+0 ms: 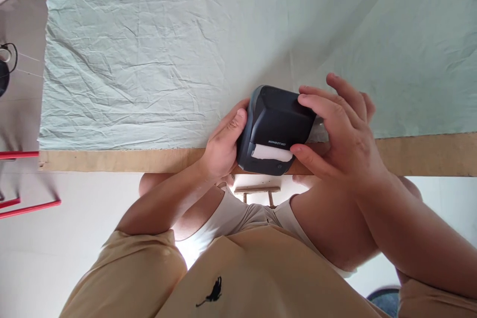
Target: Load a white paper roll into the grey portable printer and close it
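A black label printer (285, 114) marked NIIMBOT is held at the table's front edge, tilted a little. Its dark lid looks closed, and a strip of white label paper (273, 152) shows at the slot below the lid. My left hand (225, 144) grips the printer's left side, thumb on the near face and the other fingers mostly hidden behind it. My right hand (341, 129) has its fingers spread at the right side. Its index fingertip touches the lid's upper right corner, and the thumb tip lies by the right end of the paper slot.
A wrinkled pale green cloth (141, 59) covers the table, with a bare wooden edge (119, 160) along the front. Red bars (32, 208) and a dark round object (3, 77) with a cord are at the left. Part of a wooden stool (257, 190) shows below the table.
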Demonstrator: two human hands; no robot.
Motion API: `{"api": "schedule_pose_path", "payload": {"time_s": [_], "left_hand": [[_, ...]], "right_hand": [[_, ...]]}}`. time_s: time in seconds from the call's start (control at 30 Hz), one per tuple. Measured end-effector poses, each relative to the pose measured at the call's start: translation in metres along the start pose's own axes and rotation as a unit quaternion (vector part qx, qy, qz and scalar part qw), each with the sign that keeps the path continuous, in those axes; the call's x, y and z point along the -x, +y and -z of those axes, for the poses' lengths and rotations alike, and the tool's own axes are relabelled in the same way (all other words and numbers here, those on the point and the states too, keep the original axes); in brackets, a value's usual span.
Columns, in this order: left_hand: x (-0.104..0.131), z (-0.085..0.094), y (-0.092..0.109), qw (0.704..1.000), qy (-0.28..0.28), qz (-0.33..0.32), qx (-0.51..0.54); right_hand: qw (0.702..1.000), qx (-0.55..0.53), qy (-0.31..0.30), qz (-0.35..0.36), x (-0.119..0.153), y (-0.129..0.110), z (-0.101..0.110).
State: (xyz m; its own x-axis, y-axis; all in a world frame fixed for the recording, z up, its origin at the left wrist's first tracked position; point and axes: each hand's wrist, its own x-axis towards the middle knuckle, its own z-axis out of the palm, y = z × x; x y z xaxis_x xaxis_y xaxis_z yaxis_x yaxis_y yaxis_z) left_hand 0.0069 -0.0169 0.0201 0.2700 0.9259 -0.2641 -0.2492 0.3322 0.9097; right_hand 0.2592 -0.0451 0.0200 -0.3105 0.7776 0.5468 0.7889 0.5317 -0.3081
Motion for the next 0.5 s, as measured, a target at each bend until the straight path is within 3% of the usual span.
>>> {"api": "schedule_pose_path", "payload": {"time_s": [0.27, 0.4, 0.5], "left_hand": [[-0.002, -0.004, 0.005, 0.998, 0.014, -0.047, 0.026], [-0.004, 0.002, -0.006, 0.999, 0.019, -0.043, 0.014], [-0.005, 0.007, -0.015, 0.999, -0.013, -0.046, 0.008]], "right_hand": [[1.0, -0.01, -0.016, 0.014, 0.0, -0.002, 0.005], [0.999, -0.031, 0.005, 0.016, 0.0, -0.003, 0.005], [0.999, -0.048, -0.002, 0.004, -0.005, -0.002, 0.008]]}}
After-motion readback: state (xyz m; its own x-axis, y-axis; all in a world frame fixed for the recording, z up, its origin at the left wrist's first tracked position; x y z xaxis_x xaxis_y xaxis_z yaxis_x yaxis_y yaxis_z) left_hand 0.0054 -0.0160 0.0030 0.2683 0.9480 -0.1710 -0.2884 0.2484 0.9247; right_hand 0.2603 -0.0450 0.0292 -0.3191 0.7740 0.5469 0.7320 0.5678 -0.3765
